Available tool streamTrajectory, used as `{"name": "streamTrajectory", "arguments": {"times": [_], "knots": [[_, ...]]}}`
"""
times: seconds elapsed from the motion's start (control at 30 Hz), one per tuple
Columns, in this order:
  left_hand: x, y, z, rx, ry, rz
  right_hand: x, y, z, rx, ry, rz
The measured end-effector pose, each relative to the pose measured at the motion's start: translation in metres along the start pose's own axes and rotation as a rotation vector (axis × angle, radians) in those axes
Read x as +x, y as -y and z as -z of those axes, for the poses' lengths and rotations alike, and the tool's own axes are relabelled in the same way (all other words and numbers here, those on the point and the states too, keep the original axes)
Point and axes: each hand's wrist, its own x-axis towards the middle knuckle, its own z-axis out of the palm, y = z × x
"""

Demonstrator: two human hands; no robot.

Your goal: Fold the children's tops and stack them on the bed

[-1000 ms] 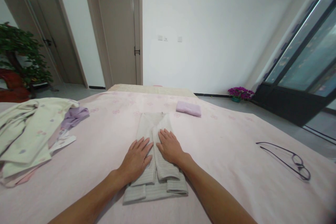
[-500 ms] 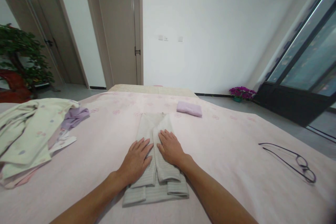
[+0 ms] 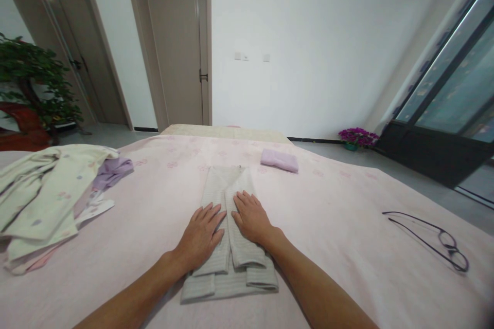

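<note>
A grey striped garment (image 3: pixel 227 185), folded into a long narrow shape, lies on the pink bedsheet (image 3: pixel 328 216) in front of me. My left hand (image 3: pixel 201 234) rests flat on its left half, fingers stretched out. Beside it, my right hand (image 3: pixel 250 217) lies flat on the right half, fingers spread. Neither hand grips the cloth. The near end of the garment shows folded cuffs between my forearms.
A heap of cream and lilac clothes (image 3: pixel 50 190) lies at the left. A small folded lilac cloth (image 3: pixel 279 160) sits beyond the garment. Glasses (image 3: pixel 432 239) lie at the right. Doors, a potted plant (image 3: pixel 34 82) and purple flowers (image 3: pixel 357 137) stand behind.
Both hands stay flat on the garment in the same place. Only the view has drifted slightly.
</note>
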Motion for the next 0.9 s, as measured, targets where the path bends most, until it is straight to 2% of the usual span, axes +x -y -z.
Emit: {"name": "streamTrajectory", "arguments": {"times": [0.9], "knots": [[0.0004,-0.0005,0.0022,0.009,0.001,-0.005,0.0007,0.0004,0.0004,-0.002,0.013,-0.002]]}}
